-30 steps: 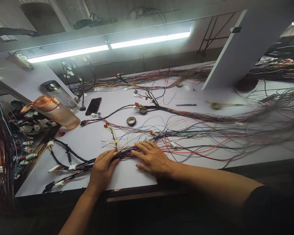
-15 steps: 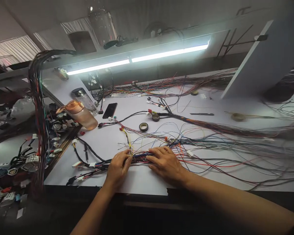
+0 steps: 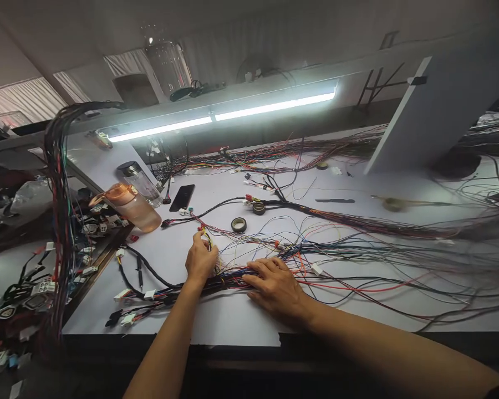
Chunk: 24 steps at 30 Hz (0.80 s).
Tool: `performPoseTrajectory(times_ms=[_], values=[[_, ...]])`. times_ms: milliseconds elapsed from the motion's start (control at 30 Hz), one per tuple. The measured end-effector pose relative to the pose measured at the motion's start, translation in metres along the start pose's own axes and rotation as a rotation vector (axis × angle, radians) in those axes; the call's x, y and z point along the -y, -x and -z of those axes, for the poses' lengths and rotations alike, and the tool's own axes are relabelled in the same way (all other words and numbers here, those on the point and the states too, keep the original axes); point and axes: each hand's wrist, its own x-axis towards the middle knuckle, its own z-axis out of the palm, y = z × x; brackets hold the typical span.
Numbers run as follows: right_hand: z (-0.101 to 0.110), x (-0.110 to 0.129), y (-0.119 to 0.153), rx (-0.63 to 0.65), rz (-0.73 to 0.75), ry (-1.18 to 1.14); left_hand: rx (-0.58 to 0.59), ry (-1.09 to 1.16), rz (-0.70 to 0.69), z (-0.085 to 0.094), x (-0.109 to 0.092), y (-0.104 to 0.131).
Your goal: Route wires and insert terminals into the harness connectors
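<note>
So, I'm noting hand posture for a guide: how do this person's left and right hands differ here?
The left hand is curled around the short yellow wires, while the right hand lies flatter, palm down, over the main wire bundle. The left hand's fingers point away from the person, toward the red plug; the right hand's point leftward. Both are bare.
</note>
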Motion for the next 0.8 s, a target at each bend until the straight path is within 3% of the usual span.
performPoseTrajectory(times_ms=[167,300,467,567,633,700,800], values=[[0.003,0.000,-0.002,0.027,-0.001,-0.016,-0.149,0.295,0.109,-0.001,0.021,-0.005],[0.005,0.001,-0.002,0.026,-0.007,-0.029,-0.158,0.545,0.202,0.001,0.027,-0.009],[0.019,0.001,-0.017,0.006,-0.007,-0.103,-0.165,0.689,0.232,0.000,0.028,-0.013],[0.034,0.003,-0.050,0.059,-0.034,-0.076,-0.171,0.702,0.239,0.001,0.031,-0.014],[0.038,0.006,-0.083,0.180,-0.092,-0.018,-0.171,0.707,0.249,0.003,0.032,-0.014],[0.034,0.009,-0.120,0.291,-0.175,0.026,-0.168,0.717,0.259,0.005,0.031,-0.015],[0.010,0.013,-0.175,0.346,-0.273,0.046,-0.166,0.726,0.277,0.007,0.029,-0.015]])
